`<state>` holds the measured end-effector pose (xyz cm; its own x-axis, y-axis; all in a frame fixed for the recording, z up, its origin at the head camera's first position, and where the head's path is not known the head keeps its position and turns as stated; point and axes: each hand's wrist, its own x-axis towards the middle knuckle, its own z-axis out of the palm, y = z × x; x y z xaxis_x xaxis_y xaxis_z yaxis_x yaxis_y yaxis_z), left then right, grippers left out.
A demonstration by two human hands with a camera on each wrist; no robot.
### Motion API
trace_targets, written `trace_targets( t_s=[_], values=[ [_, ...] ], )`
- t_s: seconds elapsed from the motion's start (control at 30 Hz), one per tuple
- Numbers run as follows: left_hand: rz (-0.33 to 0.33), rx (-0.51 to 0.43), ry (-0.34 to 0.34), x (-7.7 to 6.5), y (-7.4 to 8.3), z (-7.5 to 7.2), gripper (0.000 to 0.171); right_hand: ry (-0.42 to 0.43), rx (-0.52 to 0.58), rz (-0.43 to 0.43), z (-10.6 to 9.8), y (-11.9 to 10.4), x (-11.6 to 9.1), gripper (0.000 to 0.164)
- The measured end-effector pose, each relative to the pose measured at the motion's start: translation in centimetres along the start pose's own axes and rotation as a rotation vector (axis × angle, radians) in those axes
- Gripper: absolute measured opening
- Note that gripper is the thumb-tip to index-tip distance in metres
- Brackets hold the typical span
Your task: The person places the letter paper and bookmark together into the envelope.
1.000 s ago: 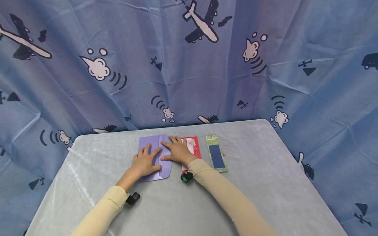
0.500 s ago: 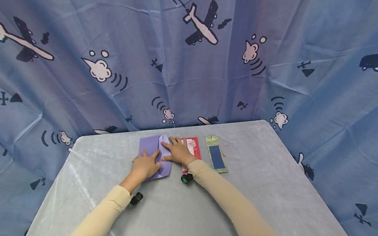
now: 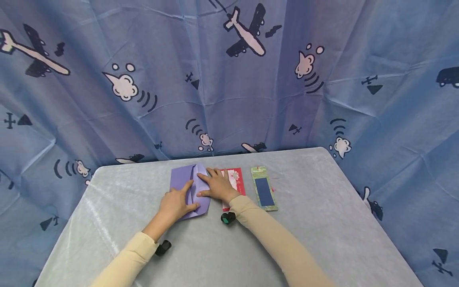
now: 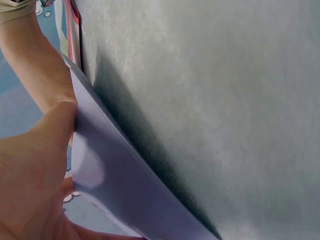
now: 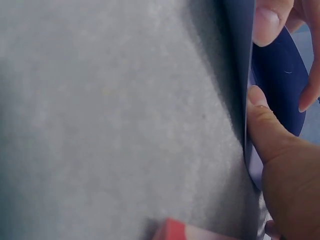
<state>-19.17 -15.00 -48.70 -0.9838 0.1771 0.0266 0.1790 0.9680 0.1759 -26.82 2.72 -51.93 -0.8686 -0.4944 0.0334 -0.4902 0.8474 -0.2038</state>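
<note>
A purple envelope (image 3: 181, 175) lies on the grey table, its lighter flap (image 3: 201, 205) toward the right. Over its left part is my left hand (image 3: 173, 203), index finger and thumb stretched apart to the fold by the flap. A gap shows along that fold, and the envelope's left panel is darker and tilted up. My right hand (image 3: 218, 185) rests on the flap with fingers spread. In the right wrist view, the right thumb (image 5: 257, 97) presses on the purple paper, close to the left thumb (image 5: 267, 25). The left wrist view shows the envelope's edge (image 4: 135, 165) raised over the table.
Partly under my right hand is a red card (image 3: 239, 181) with white flowers. A narrow green card (image 3: 259, 172) with a dark blue panel lies to its right. Behind the table's far edge hangs a blue curtain (image 3: 229, 111) printed with planes.
My left hand has drawn its fingers in from a flat spread. The envelope's left panel has tilted up, opening a gap at the fold. My right hand stays on the flap.
</note>
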Motion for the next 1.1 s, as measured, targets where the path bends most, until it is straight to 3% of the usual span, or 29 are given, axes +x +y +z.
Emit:
trace_targets(
  t_s=[0.17,0.4,1.1],
  values=[
    [0.005,-0.019,0.048,-0.18,0.07,0.37,0.089,0.015,0.049,0.000,-0.04,-0.03,-0.16,0.080],
    [-0.003,-0.020,0.082,-0.25,0.10,0.68,0.091,0.008,0.036,0.014,0.09,0.06,-0.10,0.082],
    [0.007,0.019,0.099,-0.24,0.40,0.83,0.092,0.006,0.084,0.000,-0.28,0.19,-0.23,0.087]
  ],
)
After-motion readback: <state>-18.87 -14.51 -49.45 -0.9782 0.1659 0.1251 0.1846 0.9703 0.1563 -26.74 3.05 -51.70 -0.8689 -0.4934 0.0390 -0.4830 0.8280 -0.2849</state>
